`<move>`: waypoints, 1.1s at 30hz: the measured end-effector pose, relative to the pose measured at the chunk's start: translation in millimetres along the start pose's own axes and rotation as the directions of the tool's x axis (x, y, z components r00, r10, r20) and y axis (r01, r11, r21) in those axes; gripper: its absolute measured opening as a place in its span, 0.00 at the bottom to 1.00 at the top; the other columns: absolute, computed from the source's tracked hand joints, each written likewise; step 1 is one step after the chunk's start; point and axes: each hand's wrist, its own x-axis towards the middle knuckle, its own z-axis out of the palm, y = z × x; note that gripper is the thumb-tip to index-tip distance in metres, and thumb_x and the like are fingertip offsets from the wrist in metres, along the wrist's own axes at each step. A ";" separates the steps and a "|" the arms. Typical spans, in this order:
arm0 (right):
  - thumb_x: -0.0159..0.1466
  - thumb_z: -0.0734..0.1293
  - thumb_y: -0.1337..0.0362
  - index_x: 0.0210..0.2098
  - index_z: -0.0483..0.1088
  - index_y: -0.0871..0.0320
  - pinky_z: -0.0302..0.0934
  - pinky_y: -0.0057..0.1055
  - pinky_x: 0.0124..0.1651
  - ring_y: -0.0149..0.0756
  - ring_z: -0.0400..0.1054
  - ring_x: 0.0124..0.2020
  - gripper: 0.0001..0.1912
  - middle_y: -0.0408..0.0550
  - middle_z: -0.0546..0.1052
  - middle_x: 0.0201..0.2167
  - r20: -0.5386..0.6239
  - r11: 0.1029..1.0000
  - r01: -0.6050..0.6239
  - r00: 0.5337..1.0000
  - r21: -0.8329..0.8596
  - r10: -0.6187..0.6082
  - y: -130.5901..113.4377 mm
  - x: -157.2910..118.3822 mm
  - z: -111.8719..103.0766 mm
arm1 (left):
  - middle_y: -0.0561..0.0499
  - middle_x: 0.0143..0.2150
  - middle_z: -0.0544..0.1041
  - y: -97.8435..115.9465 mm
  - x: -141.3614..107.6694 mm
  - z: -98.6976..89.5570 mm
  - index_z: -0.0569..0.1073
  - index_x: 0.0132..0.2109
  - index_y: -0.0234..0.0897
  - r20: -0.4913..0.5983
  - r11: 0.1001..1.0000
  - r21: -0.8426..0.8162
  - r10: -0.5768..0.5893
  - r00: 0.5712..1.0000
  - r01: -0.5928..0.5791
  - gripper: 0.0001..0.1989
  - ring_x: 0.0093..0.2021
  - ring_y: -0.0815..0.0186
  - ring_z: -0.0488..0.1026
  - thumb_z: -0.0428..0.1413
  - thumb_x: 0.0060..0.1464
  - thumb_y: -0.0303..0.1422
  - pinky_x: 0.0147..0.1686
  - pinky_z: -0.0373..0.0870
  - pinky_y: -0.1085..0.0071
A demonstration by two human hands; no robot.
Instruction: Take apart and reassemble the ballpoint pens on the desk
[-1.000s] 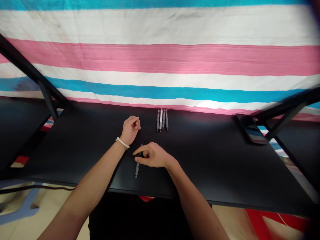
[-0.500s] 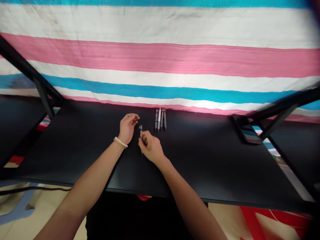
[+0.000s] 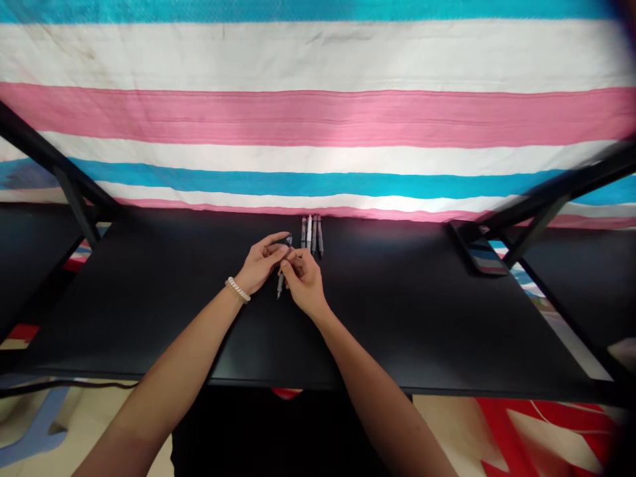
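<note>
Over the flat black tabletop (image 3: 397, 305), the right hand (image 3: 306, 281) grasps a slender grey plastic pen (image 3: 280, 285), thumb and fingers bent about its middle, its narrow end directed toward the near edge. The left hand (image 3: 261, 266), a twisted white bracelet (image 3: 238, 289) at its wrist, meets the pen's far portion; from where I stand, I cannot tell whether it grips. Just beyond the right hand lie three slim grey pens (image 3: 320, 237) and a slim white pen (image 3: 309, 232), side by side. Good handling, I judge, calls for light fingertip pressure, a steady barrel, and knuckles clear of the row.
</note>
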 end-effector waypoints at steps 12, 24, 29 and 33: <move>0.62 0.65 0.45 0.40 0.72 0.58 0.53 0.23 0.16 0.25 0.60 0.15 0.22 0.39 0.70 0.19 0.083 0.977 -0.187 0.980 0.099 0.179 4.3 6.7 -2.4 | 0.51 0.35 0.78 3.4 10.0 -10.1 0.77 0.36 0.35 -0.247 0.974 -0.154 0.123 0.961 -0.164 0.14 0.34 0.71 0.77 0.70 0.44 0.36 0.35 0.71 0.76; 0.66 0.63 0.61 0.41 0.79 0.54 0.68 0.34 0.37 0.35 0.72 0.30 0.12 0.47 0.78 0.32 -0.138 0.889 0.205 0.949 -0.411 -0.282 0.8 2.0 -6.6 | 0.48 0.34 0.81 1.6 6.1 -6.4 0.78 0.34 0.33 -0.295 0.983 -0.099 0.118 0.948 -0.153 0.13 0.36 0.67 0.79 0.68 0.46 0.38 0.40 0.74 0.70; 0.63 0.68 0.63 0.33 0.79 0.52 0.70 0.36 0.45 0.38 0.74 0.41 0.07 0.49 0.79 0.40 -0.137 0.900 0.269 0.933 -0.343 -0.332 0.4 2.4 -4.8 | 0.49 0.33 0.80 1.0 8.2 -4.9 0.77 0.33 0.32 -0.368 0.982 -0.119 0.093 0.925 -0.146 0.15 0.35 0.68 0.79 0.70 0.43 0.38 0.37 0.74 0.73; 0.64 0.67 0.56 0.46 0.76 0.55 0.70 0.32 0.35 0.34 0.74 0.32 0.15 0.49 0.78 0.36 -0.170 0.970 0.045 0.982 -0.240 -0.087 1.2 3.0 -3.5 | 0.49 0.33 0.80 1.0 8.5 -5.5 0.76 0.33 0.32 -0.376 0.980 -0.126 0.099 0.921 -0.157 0.15 0.35 0.68 0.79 0.70 0.43 0.37 0.35 0.74 0.74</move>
